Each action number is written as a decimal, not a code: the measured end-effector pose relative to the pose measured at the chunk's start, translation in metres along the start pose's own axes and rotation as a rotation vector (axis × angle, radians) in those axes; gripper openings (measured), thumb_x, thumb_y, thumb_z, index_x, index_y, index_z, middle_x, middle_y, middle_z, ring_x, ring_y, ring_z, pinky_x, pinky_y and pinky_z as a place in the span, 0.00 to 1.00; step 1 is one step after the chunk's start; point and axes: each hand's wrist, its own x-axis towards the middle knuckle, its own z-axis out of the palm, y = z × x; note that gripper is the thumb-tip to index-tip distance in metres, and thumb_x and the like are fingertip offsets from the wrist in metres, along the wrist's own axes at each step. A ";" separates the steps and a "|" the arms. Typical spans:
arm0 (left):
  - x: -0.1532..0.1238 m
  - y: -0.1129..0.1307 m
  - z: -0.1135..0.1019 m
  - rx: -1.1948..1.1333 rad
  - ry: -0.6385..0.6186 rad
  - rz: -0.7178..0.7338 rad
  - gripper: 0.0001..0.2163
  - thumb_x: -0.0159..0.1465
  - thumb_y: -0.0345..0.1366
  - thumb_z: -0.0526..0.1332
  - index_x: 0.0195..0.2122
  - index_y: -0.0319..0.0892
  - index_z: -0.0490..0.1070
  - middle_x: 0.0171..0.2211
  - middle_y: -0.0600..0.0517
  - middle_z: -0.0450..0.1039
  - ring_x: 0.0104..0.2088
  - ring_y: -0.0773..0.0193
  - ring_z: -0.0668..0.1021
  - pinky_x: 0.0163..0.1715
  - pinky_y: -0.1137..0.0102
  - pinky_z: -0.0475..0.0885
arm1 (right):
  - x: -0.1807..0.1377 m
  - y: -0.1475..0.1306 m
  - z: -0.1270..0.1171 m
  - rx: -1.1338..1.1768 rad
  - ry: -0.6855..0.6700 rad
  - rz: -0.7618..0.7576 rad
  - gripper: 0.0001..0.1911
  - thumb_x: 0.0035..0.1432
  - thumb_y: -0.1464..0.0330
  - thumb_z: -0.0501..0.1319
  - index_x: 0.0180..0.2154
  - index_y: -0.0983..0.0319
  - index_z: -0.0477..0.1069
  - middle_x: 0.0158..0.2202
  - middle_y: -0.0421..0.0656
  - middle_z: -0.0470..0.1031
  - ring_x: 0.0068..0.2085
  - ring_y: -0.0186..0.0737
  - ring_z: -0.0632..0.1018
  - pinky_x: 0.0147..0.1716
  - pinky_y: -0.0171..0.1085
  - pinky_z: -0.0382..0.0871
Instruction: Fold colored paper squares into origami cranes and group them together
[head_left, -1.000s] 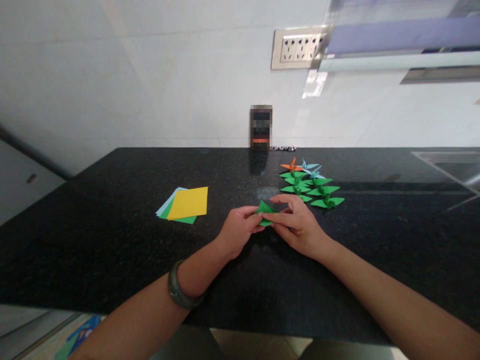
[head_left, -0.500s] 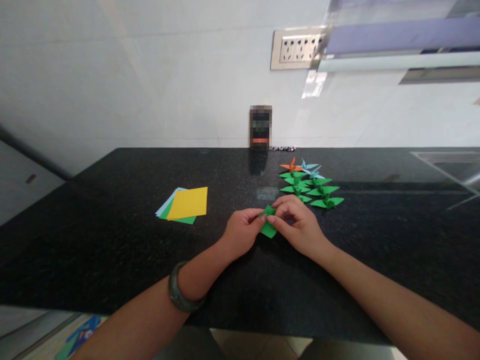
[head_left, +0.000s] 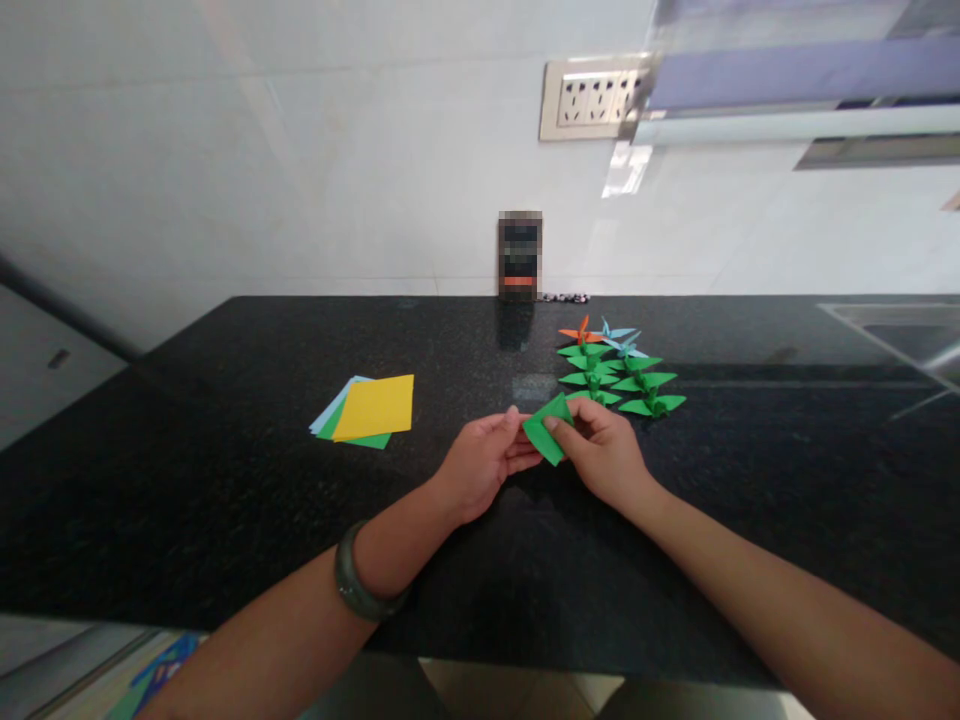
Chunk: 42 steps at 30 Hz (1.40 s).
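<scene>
A small folded piece of green origami paper (head_left: 549, 430) is held over the dark countertop, in front of me. My right hand (head_left: 604, 440) pinches it, thumb on its face and fingers behind. My left hand (head_left: 487, 455) is beside it with the thumb lifted off and the fingers stretched out behind the paper's left edge; whether they touch it is hard to tell. Just beyond my right hand stand several folded green paper cranes (head_left: 654, 402), with an orange crane (head_left: 583, 332) and light blue cranes (head_left: 628, 347) at the back.
A fanned stack of square paper, yellow (head_left: 375, 408) on top with green and blue below, lies to the left on the black countertop (head_left: 225, 480). A phone-like object (head_left: 520, 255), blurred out, leans against the wall. A socket panel (head_left: 596, 98) is mounted above.
My left thumb has let go of the green paper and lifted, its fingers opening. The paper has turned and shifted slightly right in my right hand, showing a broader face.
</scene>
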 end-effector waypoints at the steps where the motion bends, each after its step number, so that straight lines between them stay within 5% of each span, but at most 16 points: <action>1: 0.000 -0.001 0.000 -0.001 -0.016 0.002 0.14 0.57 0.43 0.60 0.32 0.34 0.72 0.28 0.48 0.75 0.31 0.65 0.77 0.39 0.67 0.69 | 0.000 0.000 0.000 -0.005 0.008 -0.006 0.07 0.52 0.65 0.58 0.27 0.62 0.68 0.23 0.40 0.68 0.25 0.34 0.69 0.26 0.34 0.64; 8: -0.002 -0.005 0.002 0.015 -0.049 0.036 0.13 0.55 0.42 0.62 0.31 0.34 0.73 0.28 0.49 0.75 0.29 0.66 0.76 0.37 0.67 0.70 | -0.003 0.003 0.002 -0.035 0.039 -0.016 0.09 0.51 0.64 0.60 0.24 0.62 0.64 0.21 0.37 0.64 0.24 0.32 0.66 0.23 0.32 0.61; 29: -0.003 -0.005 0.004 0.278 0.169 0.109 0.13 0.47 0.42 0.67 0.21 0.35 0.72 0.17 0.54 0.71 0.19 0.72 0.71 0.23 0.75 0.67 | -0.006 -0.008 0.004 0.101 -0.029 -0.026 0.07 0.54 0.65 0.56 0.28 0.62 0.65 0.23 0.38 0.67 0.24 0.32 0.67 0.22 0.32 0.63; 35: -0.003 -0.006 0.006 0.083 0.050 0.085 0.15 0.51 0.42 0.65 0.36 0.36 0.75 0.27 0.50 0.74 0.27 0.68 0.74 0.32 0.70 0.70 | -0.004 -0.011 0.001 0.008 0.020 -0.169 0.10 0.55 0.65 0.57 0.23 0.61 0.66 0.25 0.39 0.65 0.28 0.34 0.68 0.29 0.33 0.64; 42: -0.003 -0.005 0.006 0.027 0.040 0.024 0.18 0.50 0.44 0.65 0.39 0.37 0.75 0.25 0.51 0.72 0.23 0.71 0.70 0.23 0.75 0.66 | -0.007 -0.008 0.003 -0.043 0.023 -0.129 0.05 0.54 0.66 0.58 0.29 0.60 0.66 0.27 0.40 0.64 0.29 0.35 0.67 0.30 0.35 0.64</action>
